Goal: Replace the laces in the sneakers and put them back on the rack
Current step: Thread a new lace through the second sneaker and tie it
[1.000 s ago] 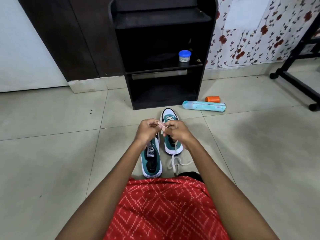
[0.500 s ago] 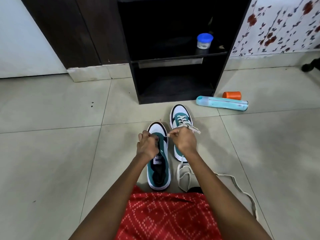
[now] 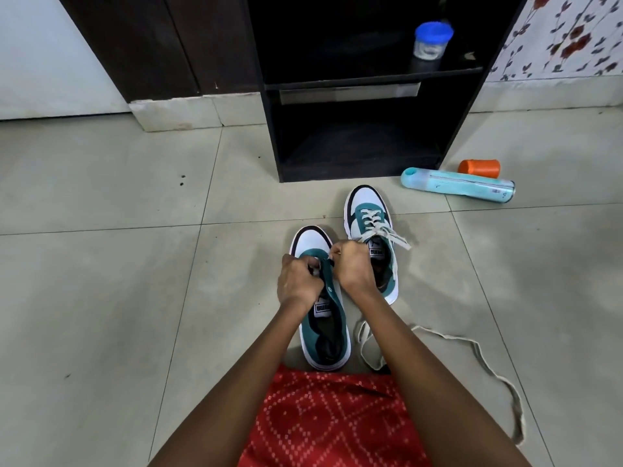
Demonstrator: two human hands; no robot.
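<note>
Two teal-and-white sneakers stand side by side on the tiled floor (image 3: pixel 101 298), toes pointing at the black rack (image 3: pixel 269 139), neither of them on it. The farther sneaker (image 3: pixel 365 210) is laced, its pale bow ends splayed across the tongue. The nearer sneaker (image 3: pixel 325 335) shows no lacing along its open throat, and both hands work at its front eyelets. The left hand (image 3: pixel 298 286) has its fingers curled tight onto the upper's edge by the tongue, holding the shoe there. The right hand (image 3: pixel 352 266) is clenched too, thumb and forefinger pinching a small pale lace tip (image 3: pixel 331 256) just above those eyelets. A loose lace (image 3: pixel 485 362) trails over the tiles to the right of the nearer sneaker, looping beside its heel and snaking away toward the right edge (the right forearm hides whether it joins the pinched tip). A red patterned cloth (image 3: pixel 333 426) covers the person's lap at the bottom. On the rack's middle shelf stands a small jar (image 3: pixel 432 38) with a blue lid. On the floor right of the rack lies a light-blue bottle (image 3: pixel 458 186) on its side, with an orange cup (image 3: pixel 478 167) just behind it.
</note>
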